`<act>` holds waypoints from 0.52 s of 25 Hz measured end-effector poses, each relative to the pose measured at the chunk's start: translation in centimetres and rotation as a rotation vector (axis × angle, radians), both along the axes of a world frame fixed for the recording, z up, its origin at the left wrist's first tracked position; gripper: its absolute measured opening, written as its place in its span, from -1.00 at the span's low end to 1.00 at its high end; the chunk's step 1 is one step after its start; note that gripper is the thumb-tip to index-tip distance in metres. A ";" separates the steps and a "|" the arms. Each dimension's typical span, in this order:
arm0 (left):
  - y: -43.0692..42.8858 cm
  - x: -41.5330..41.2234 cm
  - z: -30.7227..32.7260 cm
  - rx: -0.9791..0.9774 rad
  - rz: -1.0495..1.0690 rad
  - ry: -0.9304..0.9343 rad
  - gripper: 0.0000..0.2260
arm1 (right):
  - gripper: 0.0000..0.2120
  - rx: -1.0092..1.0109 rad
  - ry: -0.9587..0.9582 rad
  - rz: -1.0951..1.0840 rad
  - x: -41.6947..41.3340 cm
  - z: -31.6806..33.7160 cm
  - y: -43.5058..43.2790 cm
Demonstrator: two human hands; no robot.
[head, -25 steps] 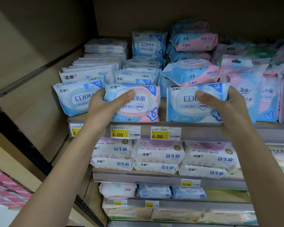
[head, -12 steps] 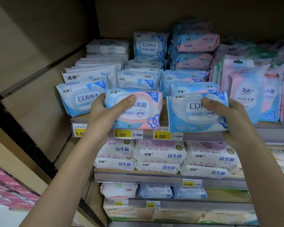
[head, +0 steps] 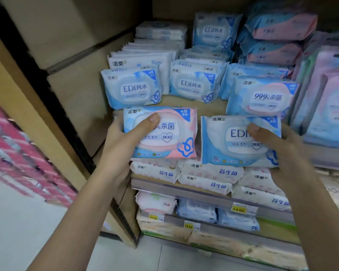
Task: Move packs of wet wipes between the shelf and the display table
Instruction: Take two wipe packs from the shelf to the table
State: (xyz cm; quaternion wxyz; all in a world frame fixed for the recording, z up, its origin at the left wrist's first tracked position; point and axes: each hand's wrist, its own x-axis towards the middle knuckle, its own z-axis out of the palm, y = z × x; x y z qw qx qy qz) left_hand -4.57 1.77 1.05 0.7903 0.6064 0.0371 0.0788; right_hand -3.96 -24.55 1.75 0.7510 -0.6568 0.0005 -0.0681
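The left hand [head: 123, 137] holds a pink and blue pack [head: 170, 133] of wet wipes. Its thumb lies flat on the front of the pack and its other fingers go round the back, so this hand is clamped on the pack.

The right hand [head: 282, 145] holds a blue pack [head: 233, 145] with the letters EDI on it. Its thumb is on the front too, and the rest of the hand is wrapped round the pack's right end, so it is clamped on as well.

The 2 packs are held side by side with a small gap between them. The blue one is a bit lower. Both are up in the air in front of the shelf [head: 209, 108] and do not rest on it.

On the shelf behind them stand more packs. A blue EDI pack [head: 132, 89] stands at the left, and another EDI pack [head: 194, 83] is beside it. At the right a pack marked 999 [head: 262, 98] leans up, just behind the blue pack in the right hand. More packs are piled up further back.

On the next shelf down lie white packs [head: 211, 173] with blue writing. Below them a yellow price tag [head: 238, 209] says 14.00. Another tag [head: 188, 226], lower down, says 13.50.

At the far left there is a blurry pink thing [head: 18, 153].
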 end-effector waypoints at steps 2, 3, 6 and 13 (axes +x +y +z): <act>0.9 -2.5 -1.5 0.025 0.070 0.034 -0.67 | -0.49 -0.017 0.039 0.084 -0.5 -1.4 1.2; 1.3 -3.8 -2.4 0.043 0.110 0.061 -0.67 | -0.45 -0.038 0.051 0.127 -0.8 -2.1 1.8; 1.5 -9.2 -5.3 0.039 0.291 0.167 -0.48 | -0.49 -0.118 0.068 0.287 -2.2 -4.2 3.2; -1.7 -25.6 -11.1 -0.095 0.848 0.375 -0.58 | -0.66 -0.177 0.228 0.796 -6.1 -9.1 8.1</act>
